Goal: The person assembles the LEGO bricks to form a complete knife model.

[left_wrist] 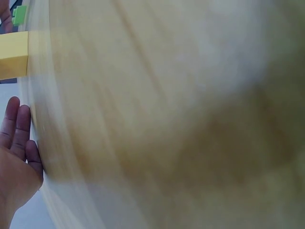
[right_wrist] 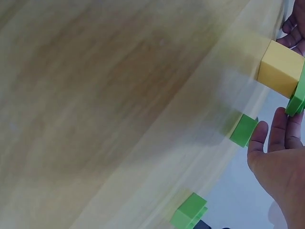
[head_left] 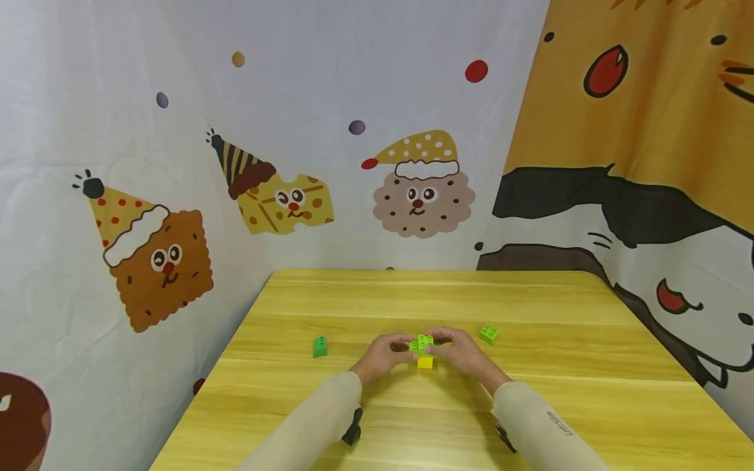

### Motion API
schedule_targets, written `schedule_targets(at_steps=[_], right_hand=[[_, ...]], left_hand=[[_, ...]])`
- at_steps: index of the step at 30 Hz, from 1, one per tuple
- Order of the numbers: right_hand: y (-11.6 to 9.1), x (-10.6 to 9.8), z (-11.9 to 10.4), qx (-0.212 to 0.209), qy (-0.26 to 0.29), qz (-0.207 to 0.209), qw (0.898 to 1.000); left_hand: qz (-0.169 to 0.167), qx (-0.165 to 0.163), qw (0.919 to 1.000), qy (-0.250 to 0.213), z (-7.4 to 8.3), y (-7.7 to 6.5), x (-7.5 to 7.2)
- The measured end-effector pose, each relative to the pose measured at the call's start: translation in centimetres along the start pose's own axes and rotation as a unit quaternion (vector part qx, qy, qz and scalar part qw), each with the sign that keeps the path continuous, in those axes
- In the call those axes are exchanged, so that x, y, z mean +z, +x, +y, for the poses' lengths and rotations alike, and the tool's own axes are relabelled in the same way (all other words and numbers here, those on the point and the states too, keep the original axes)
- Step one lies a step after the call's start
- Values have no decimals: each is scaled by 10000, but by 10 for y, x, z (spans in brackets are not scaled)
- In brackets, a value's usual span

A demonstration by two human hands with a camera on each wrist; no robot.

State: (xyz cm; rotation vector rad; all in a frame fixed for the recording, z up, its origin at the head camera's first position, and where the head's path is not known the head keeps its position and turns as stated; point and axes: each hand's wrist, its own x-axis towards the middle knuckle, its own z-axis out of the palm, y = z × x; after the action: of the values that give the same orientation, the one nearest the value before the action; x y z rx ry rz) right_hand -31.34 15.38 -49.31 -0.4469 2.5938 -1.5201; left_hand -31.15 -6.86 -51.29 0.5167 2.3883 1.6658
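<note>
A small stack of toy building bricks stands in front of me, with a yellow brick at the bottom and lime green bricks on top. My right hand pinches the upper lime brick, thumb on its near face and fingers behind. In the right wrist view, fingertips of this hand meet the edge of a green brick joined to the yellow one. My left hand is at the stack's left side, close to the lime bricks. The left wrist view shows its fingers extended, apart from the yellow brick.
A darker green brick lies on the wooden table to the left. To the right and farther back lies a lime brick. A cartoon-printed curtain hangs behind the table.
</note>
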Motion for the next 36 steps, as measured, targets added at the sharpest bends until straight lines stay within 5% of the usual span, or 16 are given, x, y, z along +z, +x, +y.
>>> schedule_targets(at_steps=[22, 36], right_hand=[[0, 2, 0, -190, -404, -48, 9990], [-7, 5, 3, -1, 95, -34, 9999]], left_hand=[[-33, -34, 10000, 83, 0, -2, -2], [-30, -10, 10000, 61, -2, 0, 0]])
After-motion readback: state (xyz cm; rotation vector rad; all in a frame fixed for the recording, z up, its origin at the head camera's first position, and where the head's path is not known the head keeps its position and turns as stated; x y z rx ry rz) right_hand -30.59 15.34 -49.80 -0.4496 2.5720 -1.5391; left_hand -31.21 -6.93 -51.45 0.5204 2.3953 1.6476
